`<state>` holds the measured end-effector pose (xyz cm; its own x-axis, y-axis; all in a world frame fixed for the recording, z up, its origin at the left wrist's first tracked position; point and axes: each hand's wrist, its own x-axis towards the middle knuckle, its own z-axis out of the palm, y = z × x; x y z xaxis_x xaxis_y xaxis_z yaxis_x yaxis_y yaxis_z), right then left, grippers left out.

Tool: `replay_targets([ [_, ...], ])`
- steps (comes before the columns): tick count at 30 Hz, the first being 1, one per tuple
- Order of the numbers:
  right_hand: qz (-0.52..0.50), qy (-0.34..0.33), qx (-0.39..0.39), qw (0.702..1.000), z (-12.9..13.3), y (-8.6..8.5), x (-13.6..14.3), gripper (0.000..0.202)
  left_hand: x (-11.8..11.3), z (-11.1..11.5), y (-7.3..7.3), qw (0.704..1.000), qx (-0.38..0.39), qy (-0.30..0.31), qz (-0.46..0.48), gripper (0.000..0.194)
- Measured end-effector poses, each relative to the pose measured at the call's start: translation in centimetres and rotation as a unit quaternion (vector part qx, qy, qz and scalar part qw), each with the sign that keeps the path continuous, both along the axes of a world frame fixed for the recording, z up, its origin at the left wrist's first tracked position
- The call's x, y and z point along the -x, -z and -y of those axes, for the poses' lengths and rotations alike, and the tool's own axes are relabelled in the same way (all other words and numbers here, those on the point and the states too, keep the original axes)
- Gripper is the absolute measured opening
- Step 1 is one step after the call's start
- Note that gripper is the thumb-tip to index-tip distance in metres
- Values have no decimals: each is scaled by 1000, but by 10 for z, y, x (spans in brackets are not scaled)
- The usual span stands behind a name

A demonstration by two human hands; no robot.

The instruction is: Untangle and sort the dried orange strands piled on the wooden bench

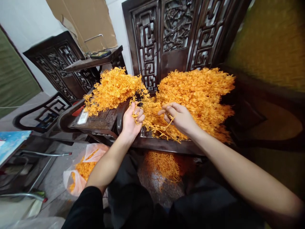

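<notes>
My left hand [133, 119] is closed around a small orange plastic piece, with a thin orange strand stretching from its fingertips toward the right hand. My right hand [177, 116] has its fingers pinched on an orange branching stem [164, 128], which hangs down to the left. Behind and beside the right hand rises a large heap of orange plastic sprigs [197, 92] on a dark wooden seat. A smaller orange heap [114, 89] lies to the left, beyond my left hand.
Carved dark wooden chair backs [175, 57] stand behind the heaps. A phone [100, 54] rests on a wooden ledge. On the floor are a plastic bag [79, 178] with orange pieces and another orange pile [163, 163]. A blue-topped table [14, 144] stands left.
</notes>
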<state>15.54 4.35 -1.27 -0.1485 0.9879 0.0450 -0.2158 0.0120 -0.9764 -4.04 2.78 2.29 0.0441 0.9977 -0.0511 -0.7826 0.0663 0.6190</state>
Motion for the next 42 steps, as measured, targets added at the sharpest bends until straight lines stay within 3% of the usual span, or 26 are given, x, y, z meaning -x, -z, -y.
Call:
replay_targets([
  [3,3,35,-43,998,-2,-7,-7,26,-2,0,2,1000,-4,-10,-14,20],
  [7,24,125,-185,975,10,-28,-22,17,-4,-1,6,999,-18,-28,-41,16],
  [10,134,77,-312,937,32,-39,-17,23,-8,0,9,997,-27,-34,-67,17],
  [12,240,7,-344,908,40,-37,-7,26,-14,2,9,996,-36,-33,-79,20],
  [14,302,-79,-309,898,36,-25,5,29,-19,6,9,995,-51,-27,-82,20],
  [17,298,-170,-224,912,20,-6,12,36,-24,9,8,995,-63,-14,-77,18],
  [22,233,-228,-165,931,7,3,4,37,-23,9,6,997,-50,-2,-58,18],
  [29,215,-291,-142,921,11,5,5,37,-22,11,2,998,-33,-2,-51,19],
  [33,220,-247,-171,928,20,5,11,37,-21,13,2,998,-36,-19,-53,20],
  [38,214,-127,-214,944,29,3,20,32,-20,14,3,997,-44,-33,-57,19],
  [42,110,-13,-156,981,30,11,32,46,-24,14,0,998,-23,-38,-50,18],
])
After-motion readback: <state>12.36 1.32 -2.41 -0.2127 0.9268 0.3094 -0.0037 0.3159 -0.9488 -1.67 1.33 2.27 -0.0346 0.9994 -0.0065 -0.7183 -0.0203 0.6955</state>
